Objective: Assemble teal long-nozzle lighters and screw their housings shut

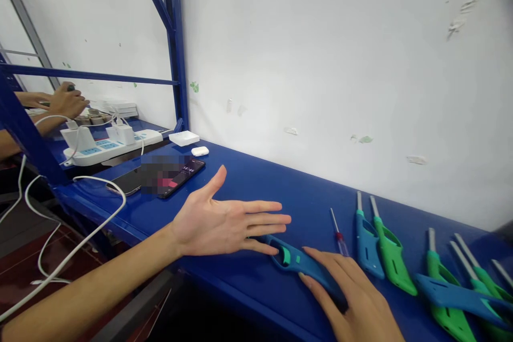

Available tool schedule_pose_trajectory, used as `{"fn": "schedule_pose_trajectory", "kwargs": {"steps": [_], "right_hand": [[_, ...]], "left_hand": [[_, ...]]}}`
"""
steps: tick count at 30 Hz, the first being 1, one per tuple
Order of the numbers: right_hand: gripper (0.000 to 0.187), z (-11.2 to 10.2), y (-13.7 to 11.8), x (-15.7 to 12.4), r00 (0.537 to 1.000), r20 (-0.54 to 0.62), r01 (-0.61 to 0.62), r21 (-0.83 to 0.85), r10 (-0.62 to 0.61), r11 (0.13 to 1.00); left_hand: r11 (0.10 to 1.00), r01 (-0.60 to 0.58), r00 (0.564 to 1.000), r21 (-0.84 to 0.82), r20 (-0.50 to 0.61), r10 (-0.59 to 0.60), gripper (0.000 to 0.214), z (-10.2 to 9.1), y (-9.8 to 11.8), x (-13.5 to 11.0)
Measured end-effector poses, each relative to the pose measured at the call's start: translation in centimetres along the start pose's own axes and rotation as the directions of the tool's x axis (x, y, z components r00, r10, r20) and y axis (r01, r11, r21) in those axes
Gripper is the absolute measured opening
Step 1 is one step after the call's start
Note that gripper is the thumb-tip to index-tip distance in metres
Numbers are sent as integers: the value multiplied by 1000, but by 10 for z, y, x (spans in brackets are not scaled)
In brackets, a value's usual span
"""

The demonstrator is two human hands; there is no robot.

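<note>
My left hand (224,222) is open, palm up, with fingers stretched out flat just above the blue bench (280,181). Its fingertips reach the tip end of a blue stick lighter (298,263) with a green trigger that lies on the bench. My right hand (352,294) lies palm down on the handle end of that same lighter, fingers extended over it. A small screwdriver (339,232) with a red handle rests just beyond the right hand.
Several blue and green stick lighters (385,246) lie in a row at the right. Two phones (176,176), an earbud case (199,151), a white box (184,138) and a power strip (112,147) with white cables sit at the left. Another person's hand (66,100) works beyond the blue frame.
</note>
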State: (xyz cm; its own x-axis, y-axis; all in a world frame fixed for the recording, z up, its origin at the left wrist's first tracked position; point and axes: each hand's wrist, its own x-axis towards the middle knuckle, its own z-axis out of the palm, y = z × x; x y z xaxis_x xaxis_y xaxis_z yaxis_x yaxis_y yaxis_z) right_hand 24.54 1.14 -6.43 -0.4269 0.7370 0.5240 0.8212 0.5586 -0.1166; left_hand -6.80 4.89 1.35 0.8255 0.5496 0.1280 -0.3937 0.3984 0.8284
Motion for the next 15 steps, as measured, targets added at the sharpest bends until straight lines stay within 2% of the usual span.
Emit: {"fn": "schedule_pose_trajectory", "kwargs": {"steps": [5,11,12,13,14,15], "right_hand": [[34,2,1,-2,999,-48,-1,-20,0,1000],[34,1,5,-5,999,-34,-19,-9,19,1000],[35,1,5,-5,999,-33,-23,-9,23,1000],[36,0,4,-5,999,-32,-29,-9,29,1000],[36,0,2,-4,999,-30,-35,-6,35,999],[36,-1,1,-4,999,-29,-39,0,39,999]], "left_hand": [[998,51,998,21,-34,-50,112,5,-4,4],[998,20,999,55,26,-22,110,7,-9,8],[995,12,1000,97,22,-14,111,7,-9,8],[978,4,1000,211,1,-4,110,8,-9,8],[925,-1,999,380,-37,16,108,10,-9,8],[824,5,995,567,-83,51,105,11,-9,7]]}}
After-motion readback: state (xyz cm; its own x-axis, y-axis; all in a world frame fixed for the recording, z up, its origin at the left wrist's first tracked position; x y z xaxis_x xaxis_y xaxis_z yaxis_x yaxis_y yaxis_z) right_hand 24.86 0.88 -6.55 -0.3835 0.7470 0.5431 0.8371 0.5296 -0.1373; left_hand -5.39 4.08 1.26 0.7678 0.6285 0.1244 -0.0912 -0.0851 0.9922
